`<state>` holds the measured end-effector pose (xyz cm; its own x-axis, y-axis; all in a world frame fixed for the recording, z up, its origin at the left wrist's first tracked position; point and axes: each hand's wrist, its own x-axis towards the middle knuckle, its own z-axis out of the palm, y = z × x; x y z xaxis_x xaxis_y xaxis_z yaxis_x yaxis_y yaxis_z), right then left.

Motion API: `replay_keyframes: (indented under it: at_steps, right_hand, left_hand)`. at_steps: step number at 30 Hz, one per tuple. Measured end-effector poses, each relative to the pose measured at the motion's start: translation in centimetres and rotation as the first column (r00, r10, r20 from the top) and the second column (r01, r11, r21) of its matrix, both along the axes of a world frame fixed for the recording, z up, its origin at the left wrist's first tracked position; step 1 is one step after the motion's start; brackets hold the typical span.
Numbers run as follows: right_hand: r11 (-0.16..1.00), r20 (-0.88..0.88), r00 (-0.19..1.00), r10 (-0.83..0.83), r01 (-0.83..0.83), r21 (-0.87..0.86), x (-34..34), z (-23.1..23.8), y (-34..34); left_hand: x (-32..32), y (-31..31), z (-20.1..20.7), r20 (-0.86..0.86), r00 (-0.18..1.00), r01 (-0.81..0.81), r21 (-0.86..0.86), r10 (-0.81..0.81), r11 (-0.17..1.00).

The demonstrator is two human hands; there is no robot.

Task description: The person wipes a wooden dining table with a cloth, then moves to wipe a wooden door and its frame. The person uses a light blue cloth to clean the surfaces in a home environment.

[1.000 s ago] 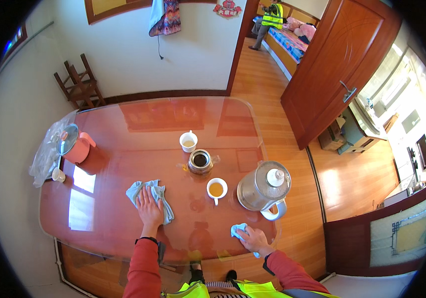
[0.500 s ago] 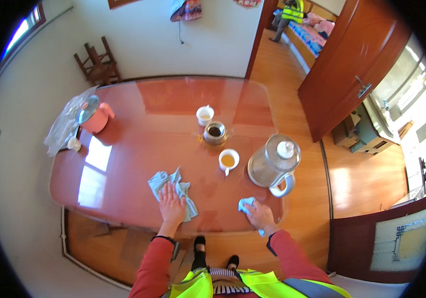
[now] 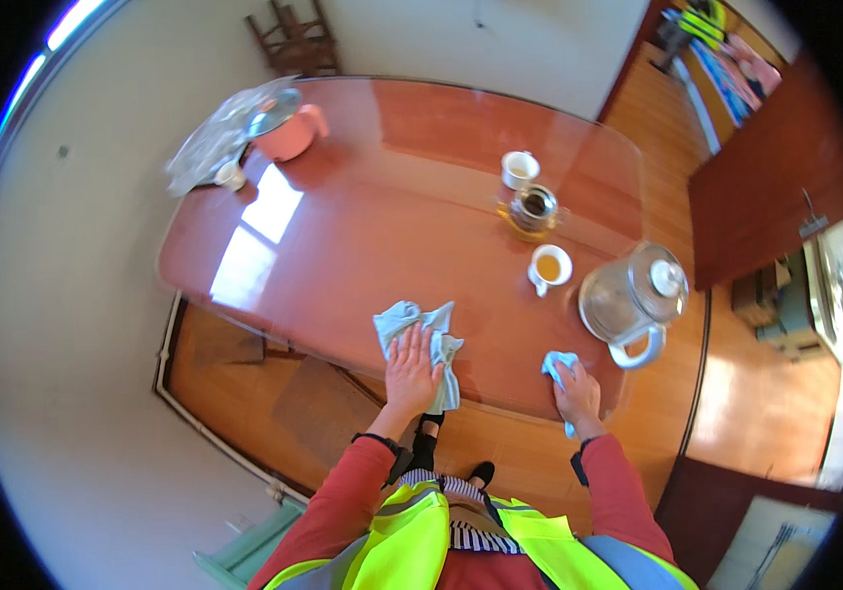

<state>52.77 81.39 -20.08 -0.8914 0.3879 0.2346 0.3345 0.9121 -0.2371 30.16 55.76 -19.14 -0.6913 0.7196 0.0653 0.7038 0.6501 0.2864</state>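
Observation:
My left hand (image 3: pixel 413 372) lies flat, fingers stretched, on a rumpled pale blue cloth (image 3: pixel 438 320) at the near edge of the reddish-brown table (image 3: pixel 343 236). Part of that cloth hangs toward the edge. At the table's near right corner my right hand (image 3: pixel 579 393) is closed around a smaller, bunched light blue cloth (image 3: pixel 559 361). Just beyond it stands a glass kettle (image 3: pixel 628 295) with a white handle and lid knob. A white cup of amber liquid (image 3: pixel 549 265) sits left of the kettle.
Farther back are a glass teapot (image 3: pixel 530 214) and another white cup (image 3: pixel 520 170). A pink pot (image 3: pixel 289 135), a small white cup (image 3: pixel 231 176) and clear plastic wrapping (image 3: pixel 207 141) occupy the far left. Behind the table leans a wooden chair (image 3: pixel 294 39). A person in a yellow vest (image 3: pixel 702 20) is in the far room.
My view has turned left, so the table and everything on it sit farther right and higher. Both hands keep to their cloths, the left flat, the right closed.

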Motion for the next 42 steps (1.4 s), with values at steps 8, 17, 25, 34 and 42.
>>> replay_keyframes:
  at_steps: [8,17,25,34,42]
  right_hand:
    - [1.000,0.068,0.998,-0.009,0.009,-0.010,0.3,-0.5,0.3]
    - [0.999,0.090,0.996,0.025,-0.027,0.019,0.3,-0.9,0.6]
    - [1.000,0.121,0.993,0.003,-0.003,0.004,0.6,-0.6,0.7]
    - [0.999,0.127,0.992,0.019,-0.015,-0.035,0.1,0.9,0.3]
    - [0.999,0.110,0.994,0.007,-0.002,-0.038,0.1,1.2,0.1]
  left_hand:
    - [-8.2,2.7,-0.9,-0.056,0.993,-0.099,0.021,0.100,0.995]
    - [-18.0,6.5,-2.2,-0.081,0.975,-0.206,0.008,0.206,0.978]
    - [-27.1,11.3,-2.6,-0.035,0.935,-0.355,-0.056,0.354,0.933]
    - [-26.6,10.9,-2.6,-0.109,0.942,-0.322,-0.039,0.316,0.946]
    - [-21.1,8.4,-2.5,-0.141,0.971,-0.197,-0.032,0.190,0.980]
